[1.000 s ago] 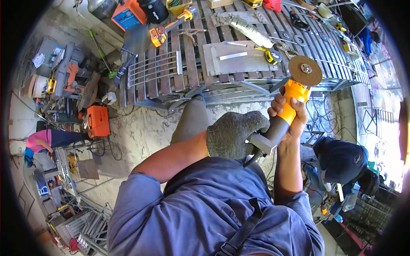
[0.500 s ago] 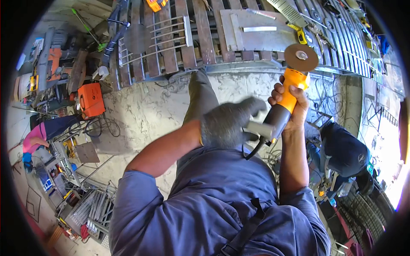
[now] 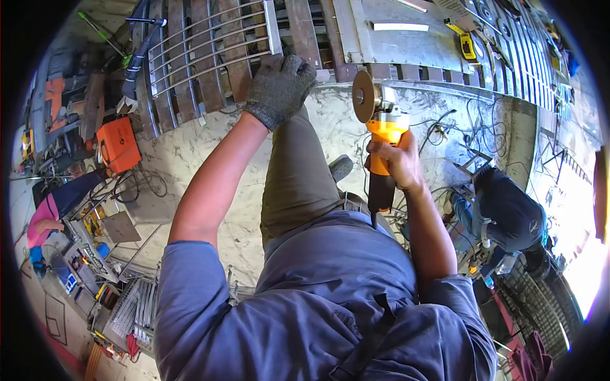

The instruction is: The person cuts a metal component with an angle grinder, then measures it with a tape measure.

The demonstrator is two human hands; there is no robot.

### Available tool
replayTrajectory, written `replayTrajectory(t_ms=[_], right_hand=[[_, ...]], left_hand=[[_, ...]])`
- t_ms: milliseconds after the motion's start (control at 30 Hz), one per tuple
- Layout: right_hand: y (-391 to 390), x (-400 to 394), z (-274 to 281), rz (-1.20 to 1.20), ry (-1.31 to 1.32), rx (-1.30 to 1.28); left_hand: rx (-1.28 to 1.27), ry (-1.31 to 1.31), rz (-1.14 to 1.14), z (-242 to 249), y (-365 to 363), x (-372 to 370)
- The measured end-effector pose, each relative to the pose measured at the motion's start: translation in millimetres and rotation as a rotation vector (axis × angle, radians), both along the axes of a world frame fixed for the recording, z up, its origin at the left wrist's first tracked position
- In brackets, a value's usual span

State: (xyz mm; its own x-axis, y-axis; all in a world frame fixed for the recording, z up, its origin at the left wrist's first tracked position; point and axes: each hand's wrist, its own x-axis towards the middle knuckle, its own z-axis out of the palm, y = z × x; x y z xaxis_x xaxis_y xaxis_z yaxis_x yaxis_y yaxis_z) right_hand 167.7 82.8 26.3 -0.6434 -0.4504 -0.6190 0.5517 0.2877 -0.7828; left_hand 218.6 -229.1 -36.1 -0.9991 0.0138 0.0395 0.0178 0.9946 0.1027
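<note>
My left hand (image 3: 279,91), in a dark grey work glove, is at the near edge of the slatted bench. Its fingers are curled over the near end of a metal grille (image 3: 219,39) made of thin parallel rods joined to a flat end bar; the fingertips are hidden. Bare and closed, my right hand (image 3: 397,157) grips a yellow and black angle grinder (image 3: 386,129) in front of my waist. The grinder's brown cutting disc (image 3: 363,96) points up, its face turned to the left, just short of the bench edge.
On the bench (image 3: 298,32) lie a metal sheet (image 3: 406,47), a pale strip (image 3: 400,27) and a yellow tape measure (image 3: 468,46). An orange case (image 3: 119,144) stands on the floor at left. One person (image 3: 508,209) crouches at right; another (image 3: 47,216) is at far left. Cables (image 3: 445,130) trail across the floor.
My left hand has moved from beside the grinder's rear end up to the grille. The grinder has shifted left, its disc turning from facing me to nearly edge-on.
</note>
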Motion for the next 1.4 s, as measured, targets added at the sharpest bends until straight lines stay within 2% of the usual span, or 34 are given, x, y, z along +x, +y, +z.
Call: replayTrajectory(t_ms=[67,133,267,467,1400], right_hand=[[-11.1,2.8,-0.4,0.017,0.028,0.05],[-17.6,4.3,-1.6,0.025,-0.001,0.089],[-21.8,3.8,-18.3,0.093,0.112,0.182],[-27.6,3.8,-32.7,0.142,0.168,0.254],[-33.2,5.0,-46.1,0.13,0.131,0.219]], left_hand=[[-0.08,0.187,-0.043,-8.2,-3.6,2.7],[-0.014,0.248,-0.03,-8.6,-3.4,2.7],[0.163,0.364,-0.024,-19.1,-5.2,-1.6],[0.221,0.496,-0.055,-29.4,-7.6,-6.0],[0.222,0.533,-0.07,-31.4,-8.0,-6.3]])
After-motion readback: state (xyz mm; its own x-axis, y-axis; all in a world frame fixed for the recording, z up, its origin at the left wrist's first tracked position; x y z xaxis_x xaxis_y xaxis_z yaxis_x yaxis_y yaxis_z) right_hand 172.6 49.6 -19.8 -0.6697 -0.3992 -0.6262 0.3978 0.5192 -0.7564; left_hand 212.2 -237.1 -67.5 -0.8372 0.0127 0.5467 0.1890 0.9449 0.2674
